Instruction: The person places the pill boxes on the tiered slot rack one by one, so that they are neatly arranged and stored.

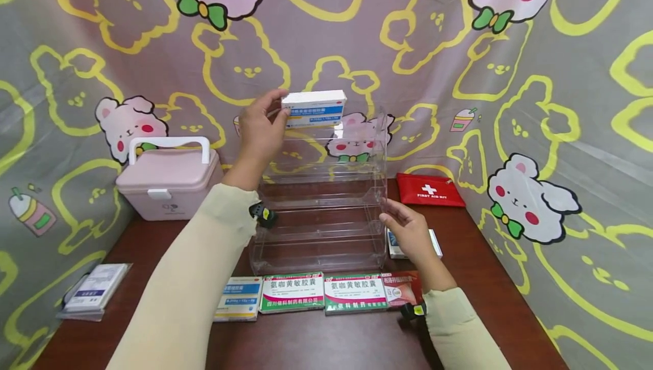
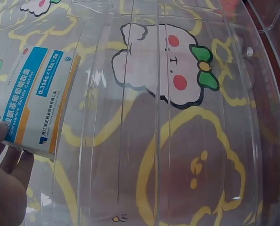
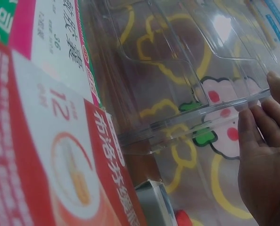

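Observation:
My left hand (image 1: 262, 126) pinches the left end of a white, blue and yellow medicine box (image 1: 313, 110), labelled Glucosamine Sulfate Capsules in the left wrist view. That box is at the top of a clear plastic tiered rack (image 1: 321, 231); whether it touches the rack I cannot tell. Lower down, my right hand (image 1: 408, 225) holds the rack's right side edge, thumb on one side and fingers on the other in the right wrist view. In front of the rack lie another blue and white box (image 1: 240, 299), two green and white capsule boxes (image 1: 292, 292) and a red box (image 1: 402, 289).
A pink case (image 1: 168, 183) with a white handle stands at the back left. Behind the rack's right side lies a red first aid pouch (image 1: 431, 190). A white box (image 1: 432, 242) is beside my right hand. Bagged white packs (image 1: 97, 290) lie at the left edge.

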`<state>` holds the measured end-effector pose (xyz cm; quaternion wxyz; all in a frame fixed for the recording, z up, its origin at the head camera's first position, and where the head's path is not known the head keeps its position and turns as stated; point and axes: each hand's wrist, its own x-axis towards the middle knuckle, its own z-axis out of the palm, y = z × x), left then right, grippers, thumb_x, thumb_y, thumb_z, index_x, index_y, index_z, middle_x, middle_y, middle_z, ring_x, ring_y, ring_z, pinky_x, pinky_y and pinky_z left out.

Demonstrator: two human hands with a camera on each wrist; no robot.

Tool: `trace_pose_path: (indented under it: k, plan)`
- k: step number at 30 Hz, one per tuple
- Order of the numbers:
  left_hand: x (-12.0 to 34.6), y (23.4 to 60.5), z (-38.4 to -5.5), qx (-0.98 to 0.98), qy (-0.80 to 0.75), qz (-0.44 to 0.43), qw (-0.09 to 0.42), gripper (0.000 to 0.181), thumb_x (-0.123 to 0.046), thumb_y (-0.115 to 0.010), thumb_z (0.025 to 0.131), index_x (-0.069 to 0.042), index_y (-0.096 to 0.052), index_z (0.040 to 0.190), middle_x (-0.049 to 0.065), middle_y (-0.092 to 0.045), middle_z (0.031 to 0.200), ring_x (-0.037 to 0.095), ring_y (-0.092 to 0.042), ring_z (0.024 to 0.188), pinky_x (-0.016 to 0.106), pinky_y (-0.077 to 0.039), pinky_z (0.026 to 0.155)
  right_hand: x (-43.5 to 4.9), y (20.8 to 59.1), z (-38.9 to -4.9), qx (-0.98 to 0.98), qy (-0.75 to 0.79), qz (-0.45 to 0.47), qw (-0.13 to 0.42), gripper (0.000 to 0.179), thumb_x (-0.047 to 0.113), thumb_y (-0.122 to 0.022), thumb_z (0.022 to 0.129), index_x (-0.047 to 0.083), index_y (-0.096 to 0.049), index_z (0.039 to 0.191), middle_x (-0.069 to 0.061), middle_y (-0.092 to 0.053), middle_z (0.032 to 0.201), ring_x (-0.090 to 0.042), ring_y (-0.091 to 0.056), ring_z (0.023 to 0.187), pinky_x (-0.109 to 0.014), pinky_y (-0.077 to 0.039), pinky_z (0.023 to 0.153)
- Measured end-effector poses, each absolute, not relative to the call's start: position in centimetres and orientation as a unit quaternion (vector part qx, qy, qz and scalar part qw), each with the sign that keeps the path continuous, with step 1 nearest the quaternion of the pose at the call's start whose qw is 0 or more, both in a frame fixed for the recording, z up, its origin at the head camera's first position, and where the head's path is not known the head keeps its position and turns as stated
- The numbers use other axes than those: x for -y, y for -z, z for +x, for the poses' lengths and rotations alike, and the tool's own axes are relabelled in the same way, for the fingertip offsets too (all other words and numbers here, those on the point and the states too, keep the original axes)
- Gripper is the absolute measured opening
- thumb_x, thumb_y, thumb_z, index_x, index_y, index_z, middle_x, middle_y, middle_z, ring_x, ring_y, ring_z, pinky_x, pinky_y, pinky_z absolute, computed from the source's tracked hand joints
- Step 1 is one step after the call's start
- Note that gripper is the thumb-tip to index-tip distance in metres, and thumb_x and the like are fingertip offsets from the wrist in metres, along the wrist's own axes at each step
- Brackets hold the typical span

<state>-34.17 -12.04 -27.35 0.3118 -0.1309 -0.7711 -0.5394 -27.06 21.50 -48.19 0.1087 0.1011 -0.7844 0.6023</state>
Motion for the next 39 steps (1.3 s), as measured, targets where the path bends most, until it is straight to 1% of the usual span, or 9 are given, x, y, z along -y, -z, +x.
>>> trace_pose_path:
  k: [3, 8, 12, 15, 20, 23, 28, 35, 39]
  plan:
    - [11.7, 27.4, -34.5, 0.775, 0.536, -0.137, 0.306, 0.036, 0.003, -0.069, 0.103, -0.003, -0.072, 0.139, 0.020, -0.074, 0.133, 0.030, -0.073, 0.128, 0.030, -0.061, 0.110, -21.5, 48.2, -27.1, 0.782, -0.606, 0.098, 0.111, 0.049, 0.018, -0.078, 0.103, 0.004, -0.066, 0.149, -0.016, -0.069, 0.149, -0.002, -0.068, 0.125, -0.007, -0.053, 0.103]
    - [11.1, 27.8, -35.2, 0.780, 0.545, -0.139, 0.276, 0.039, 0.003, -0.068, 0.104, -0.003, -0.070, 0.143, 0.019, -0.074, 0.137, 0.030, -0.073, 0.128, 0.032, -0.060, 0.111, -21.5, 48.2, -27.2, 0.776, -0.612, 0.099, 0.112, 0.049, 0.015, -0.078, 0.103, 0.002, -0.067, 0.148, -0.017, -0.069, 0.149, 0.000, -0.068, 0.123, -0.008, -0.054, 0.103]
    - [10.6, 28.1, -35.7, 0.782, 0.553, -0.133, 0.256, 0.039, 0.001, -0.067, 0.106, -0.002, -0.069, 0.144, 0.021, -0.075, 0.136, 0.031, -0.074, 0.126, 0.035, -0.062, 0.109, -21.3, 48.4, -27.1, 0.774, -0.615, 0.101, 0.111, 0.049, 0.014, -0.078, 0.102, 0.001, -0.066, 0.148, -0.019, -0.069, 0.149, 0.006, -0.066, 0.119, -0.008, -0.055, 0.102]
    - [10.1, 28.3, -35.9, 0.789, 0.550, -0.126, 0.244, 0.037, -0.001, -0.066, 0.107, -0.001, -0.070, 0.144, 0.021, -0.076, 0.135, 0.031, -0.074, 0.125, 0.037, -0.062, 0.107, -21.2, 48.5, -27.1, 0.776, -0.615, 0.098, 0.104, 0.050, 0.017, -0.079, 0.103, 0.003, -0.066, 0.149, -0.017, -0.069, 0.149, 0.000, -0.068, 0.123, -0.009, -0.055, 0.102]
    - [9.1, 28.5, -36.2, 0.792, 0.551, -0.124, 0.231, 0.037, -0.005, -0.065, 0.109, -0.003, -0.069, 0.145, 0.021, -0.075, 0.136, 0.030, -0.074, 0.124, 0.039, -0.063, 0.104, -21.3, 48.5, -27.0, 0.779, -0.612, 0.089, 0.101, 0.050, 0.021, -0.079, 0.102, 0.005, -0.067, 0.149, -0.014, -0.070, 0.149, -0.025, -0.068, 0.134, -0.008, -0.054, 0.102]
    - [8.5, 28.4, -36.4, 0.789, 0.554, -0.127, 0.231, 0.037, -0.006, -0.065, 0.109, -0.004, -0.069, 0.146, 0.020, -0.076, 0.136, 0.029, -0.075, 0.123, 0.037, -0.064, 0.104, -21.3, 48.3, -27.1, 0.778, -0.613, 0.094, 0.106, 0.050, 0.019, -0.079, 0.103, 0.005, -0.067, 0.148, -0.015, -0.070, 0.149, -0.034, -0.066, 0.136, -0.008, -0.054, 0.102]
    - [7.8, 28.3, -36.5, 0.798, 0.542, -0.119, 0.233, 0.037, -0.009, -0.065, 0.110, -0.009, -0.070, 0.147, 0.017, -0.076, 0.136, 0.026, -0.075, 0.121, 0.036, -0.064, 0.101, -21.3, 48.3, -27.2, 0.777, -0.612, 0.105, 0.105, 0.049, 0.018, -0.078, 0.103, 0.003, -0.067, 0.148, -0.015, -0.070, 0.149, -0.033, -0.066, 0.136, -0.009, -0.054, 0.103]
    - [6.8, 28.2, -36.5, 0.801, 0.532, -0.131, 0.242, 0.038, -0.007, -0.065, 0.109, -0.007, -0.070, 0.147, 0.017, -0.073, 0.143, 0.028, -0.070, 0.132, 0.031, -0.059, 0.112, -21.4, 48.3, -27.4, 0.778, -0.610, 0.103, 0.111, 0.049, 0.019, -0.079, 0.103, 0.004, -0.068, 0.148, -0.014, -0.070, 0.148, -0.032, -0.066, 0.137, -0.009, -0.054, 0.103]
    - [6.1, 28.4, -36.4, 0.799, 0.529, -0.132, 0.255, 0.039, -0.006, -0.066, 0.108, -0.007, -0.069, 0.147, 0.018, -0.071, 0.144, 0.029, -0.070, 0.133, 0.031, -0.059, 0.112, -21.6, 48.3, -27.3, 0.779, -0.609, 0.100, 0.110, 0.049, 0.019, -0.079, 0.103, 0.004, -0.068, 0.148, -0.014, -0.070, 0.149, -0.035, -0.065, 0.138, -0.008, -0.054, 0.102]
